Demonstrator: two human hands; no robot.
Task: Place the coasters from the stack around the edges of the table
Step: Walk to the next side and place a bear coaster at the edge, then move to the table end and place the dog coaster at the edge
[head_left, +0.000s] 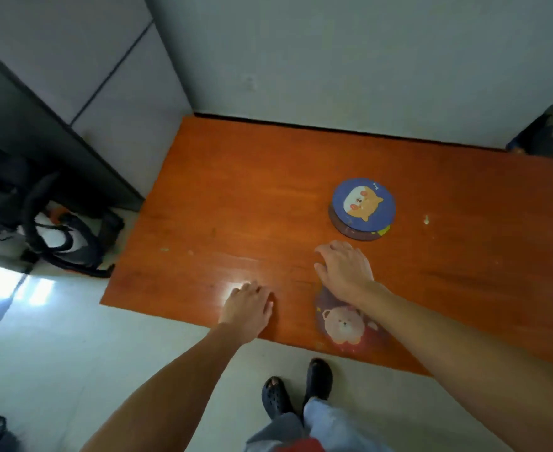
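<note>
Resting empty and spread, left hand (249,305) and right hand (345,267) flank a near-edge coaster (345,326)

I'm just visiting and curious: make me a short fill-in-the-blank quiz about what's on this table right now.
1. The round blue coaster with an orange dog tops a ____ of coasters.
2. The round coaster with a white bear lies at the table's ____ edge.
3. The orange-brown wooden table shows ____ bare hands: the left hand and right hand.

Missing words: stack; near; two
</note>
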